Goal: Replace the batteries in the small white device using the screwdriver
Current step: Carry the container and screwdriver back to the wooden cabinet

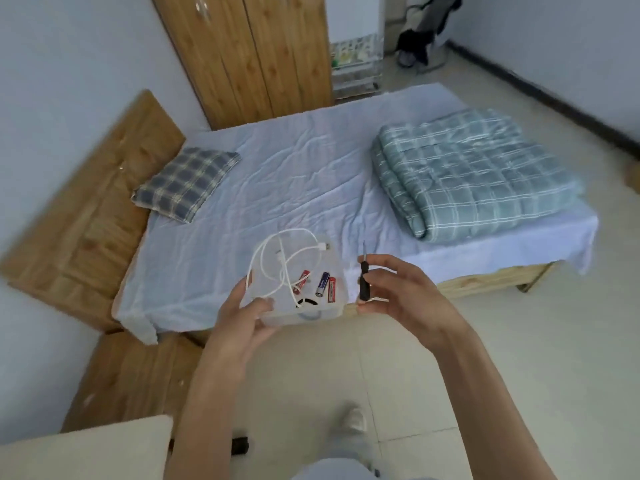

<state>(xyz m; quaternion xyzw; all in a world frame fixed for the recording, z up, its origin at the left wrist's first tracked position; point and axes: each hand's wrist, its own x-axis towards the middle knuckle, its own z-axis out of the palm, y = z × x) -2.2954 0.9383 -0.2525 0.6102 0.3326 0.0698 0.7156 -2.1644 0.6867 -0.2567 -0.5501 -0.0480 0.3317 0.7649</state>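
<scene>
Left hand (247, 318): grips the near-left corner of a clear plastic box (341, 282), thumb over the rim, holding it up in front of the bed's near edge.
Right hand (398, 292): pinches the screwdriver (364, 282) by its black handle — shaft pointing up, just right of the box.
In the box: a coiled white cable (273, 258) and batteries (327, 287) toward the right wall; a white part with a dark round opening lies by the near wall — whether it is the device, I cannot tell.
Bed (277, 168): checked pillow (187, 183) at the head end, folded quilt (467, 174) at the foot end.
</scene>
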